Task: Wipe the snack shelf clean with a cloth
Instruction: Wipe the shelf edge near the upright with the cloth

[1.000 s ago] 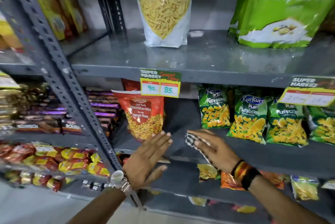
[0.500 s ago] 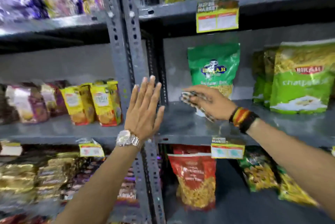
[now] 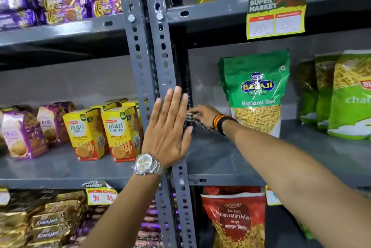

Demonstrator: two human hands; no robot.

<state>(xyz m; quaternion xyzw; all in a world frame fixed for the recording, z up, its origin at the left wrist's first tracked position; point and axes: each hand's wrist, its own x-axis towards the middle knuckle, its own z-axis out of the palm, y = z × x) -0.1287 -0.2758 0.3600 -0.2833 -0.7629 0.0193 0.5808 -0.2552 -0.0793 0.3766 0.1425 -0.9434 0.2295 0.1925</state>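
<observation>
Right hand reaches in over the grey shelf, fingers curled round a checked cloth — the cloth sits at the far left corner of that shelf, just beside the upright post, partly hidden behind the other hand. Black and orange bands on the right wrist. Left hand is flat and spread, fingers straight up, holding nothing, palm toward the post; whether it presses the metal or only hovers near it cannot be told. Silver watch on the left wrist. Just right of the cloth stands a green sev bag, upright against the back wall; further right, lighter green bags. A yellow price tag hangs from the shelf above. Left of the post — yellow biscuit boxes and purple packs on the neighbouring shelf. Below, a red mix bag, upright.
</observation>
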